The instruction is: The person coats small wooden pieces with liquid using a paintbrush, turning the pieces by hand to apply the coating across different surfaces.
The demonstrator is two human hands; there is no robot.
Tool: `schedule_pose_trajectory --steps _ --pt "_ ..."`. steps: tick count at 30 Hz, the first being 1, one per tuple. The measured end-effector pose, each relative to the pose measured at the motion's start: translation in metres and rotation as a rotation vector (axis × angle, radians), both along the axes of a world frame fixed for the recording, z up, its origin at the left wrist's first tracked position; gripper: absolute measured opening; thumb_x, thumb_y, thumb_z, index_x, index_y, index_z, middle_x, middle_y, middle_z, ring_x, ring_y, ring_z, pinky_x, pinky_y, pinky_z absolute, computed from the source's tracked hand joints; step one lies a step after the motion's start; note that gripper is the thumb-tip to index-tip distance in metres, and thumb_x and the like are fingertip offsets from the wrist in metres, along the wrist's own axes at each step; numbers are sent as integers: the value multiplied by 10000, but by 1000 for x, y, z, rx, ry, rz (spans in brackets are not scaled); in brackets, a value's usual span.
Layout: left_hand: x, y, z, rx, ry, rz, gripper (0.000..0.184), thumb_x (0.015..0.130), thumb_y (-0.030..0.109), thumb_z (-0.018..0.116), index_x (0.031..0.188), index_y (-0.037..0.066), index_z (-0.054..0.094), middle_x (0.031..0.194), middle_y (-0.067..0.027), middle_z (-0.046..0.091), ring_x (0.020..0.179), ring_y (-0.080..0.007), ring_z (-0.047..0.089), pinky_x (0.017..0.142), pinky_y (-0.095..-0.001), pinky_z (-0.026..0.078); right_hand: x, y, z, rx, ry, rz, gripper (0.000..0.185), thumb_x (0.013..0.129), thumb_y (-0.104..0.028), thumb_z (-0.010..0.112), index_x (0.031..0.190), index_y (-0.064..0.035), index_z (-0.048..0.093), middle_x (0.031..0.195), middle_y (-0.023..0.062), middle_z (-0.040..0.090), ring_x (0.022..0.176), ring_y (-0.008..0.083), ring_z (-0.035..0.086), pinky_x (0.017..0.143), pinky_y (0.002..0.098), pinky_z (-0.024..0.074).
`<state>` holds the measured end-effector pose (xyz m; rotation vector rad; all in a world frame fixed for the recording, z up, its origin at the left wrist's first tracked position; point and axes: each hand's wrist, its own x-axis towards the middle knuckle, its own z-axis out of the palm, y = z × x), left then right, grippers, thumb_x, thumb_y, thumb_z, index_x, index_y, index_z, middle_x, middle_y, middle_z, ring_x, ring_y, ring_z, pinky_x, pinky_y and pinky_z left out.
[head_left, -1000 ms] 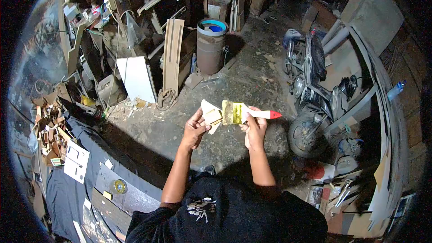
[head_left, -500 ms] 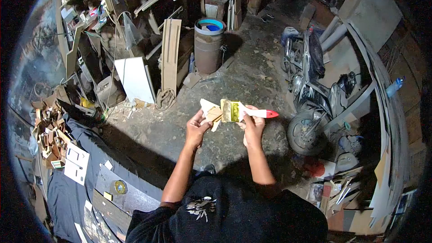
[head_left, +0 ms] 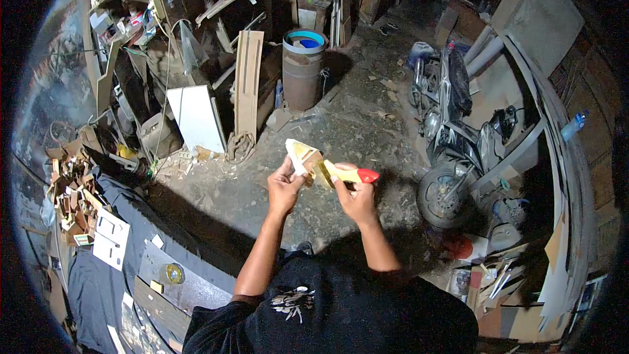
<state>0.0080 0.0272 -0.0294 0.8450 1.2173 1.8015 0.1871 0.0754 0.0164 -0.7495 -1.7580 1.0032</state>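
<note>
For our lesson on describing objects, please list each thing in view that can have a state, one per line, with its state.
Left hand: closed on the wooden piece
Wooden piece: held up, off the floor
Right hand: closed on the brush
Brush: held, bristle end towards the wooden piece; contact unclear
Barrel: upright, open-topped
White board: leaning
Offcuts: heaped

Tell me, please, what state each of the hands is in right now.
Left hand: closed, holding a small wooden piece.
Right hand: closed, holding a red-tipped flat paintbrush by its handle.
</note>
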Motion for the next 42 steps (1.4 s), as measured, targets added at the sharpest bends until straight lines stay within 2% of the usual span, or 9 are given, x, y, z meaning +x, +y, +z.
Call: schedule_pose_trajectory --steps 5,8,12,17,19,23,25,31,42 --pt "1 -2 9 81 20 15 664 840 -134 616 1441 -120 335 1313 -154 582 1137 -192 610 968 -301 498 -7 8 2 78 213 -129 245 901 28 622 1142 56 585 1133 118 632 1038 172 611 914 298 484" --pt "2 -3 8 69 20 23 669 841 -129 621 1445 -111 335 1328 -163 569 1137 -198 610 969 -308 503 -9 2 1 267 93 -87 260 889 32 633 1143 55 583 1135 124 631 1035 189 616 916 310 486" --pt "-1 -5 13 71 11 -9 665 841 -130 622 1442 -115 337 1337 -172 562 1139 -204 610 961 -308 509 -9 -10 19 199 42 65 227 875 33 647 1100 41 617 1103 119 647 1028 177 619 893 301 497" --pt "7 -7 7 68 -17 -52 662 839 -131 622 1441 -109 348 1334 -165 565 1147 -205 606 975 -311 498 -15 -1 32 146 300 -128 261 893 33 643 1147 57 590 1115 118 639 1008 168 622 895 294 496" --pt "7 -8 12 73 -16 -48 660 839 -132 621 1442 -104 353 1332 -161 568 1147 -205 607 981 -313 493 -14 1 28 328 233 -147 266 886 33 649 1145 55 592 1113 128 636 1009 174 621 894 298 495" --pt "-9 -6 20 166 -48 12 625 829 -144 601 1418 -103 399 1312 -156 586 1149 -197 606 969 -306 488 -6 -2 11 251 40 6 279 869 38 654 1142 44 593 1116 127 642 1004 169 627 869 282 496" --pt "-17 -7 20 144 -30 59 611 835 -136 600 1414 -107 405 1302 -152 593 1138 -189 609 958 -298 492 -3 -7 16 185 -32 -28 253 826 -27 692 1073 7 645 992 152 697 897 253 694 809 351 539" --pt "11 -11 18 56 30 -126 626 838 -102 639 1414 -118 394 1297 -144 597 1115 -171 619 951 -295 495 -13 3 21 346 137 -95 250 869 55 640 1117 51 601 1132 155 637 1068 238 618 961 346 473" --pt "-7 -12 27 146 -32 67 551 832 -130 596 1368 -98 473 1261 -129 623 1120 -172 618 955 -298 490 -7 -12 19 292 42 -3 187 876 38 630 1062 23 611 1064 143 643 1010 254 624 898 356 487"
